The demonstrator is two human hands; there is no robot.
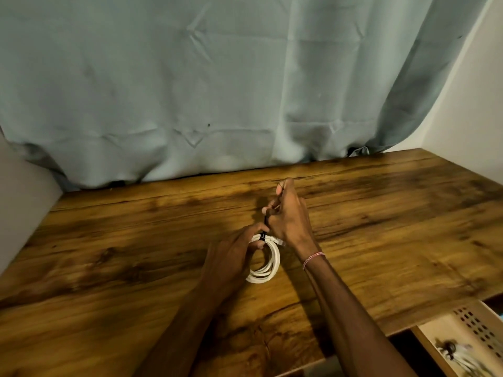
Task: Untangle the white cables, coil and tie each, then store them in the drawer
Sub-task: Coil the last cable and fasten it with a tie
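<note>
1. Tension is what counts now. Your right hand has its fingers curled round the free end of the black tie, so draw it straight along its own line. Pulled sideways, it would likely skew the loops.
2. Pinch firmly with your left hand. Its thumb and fingers are closed on the top of the coil, right where the tie wraps it. Hold all the turns stacked under that pinch until the tie is snug.
3. Snug, I judge, not crushing: stop once the turns can no longer slide on each other.
4. The coil sits between your hands, its top in the left hand's pinch and just below the right hand. Its lower arc appears to rest on the surface, near your right wrist.
5. The drawer stands open at your lower right, well apart from the coil. Something pale and dark lies in it, too blurred to name.
</note>
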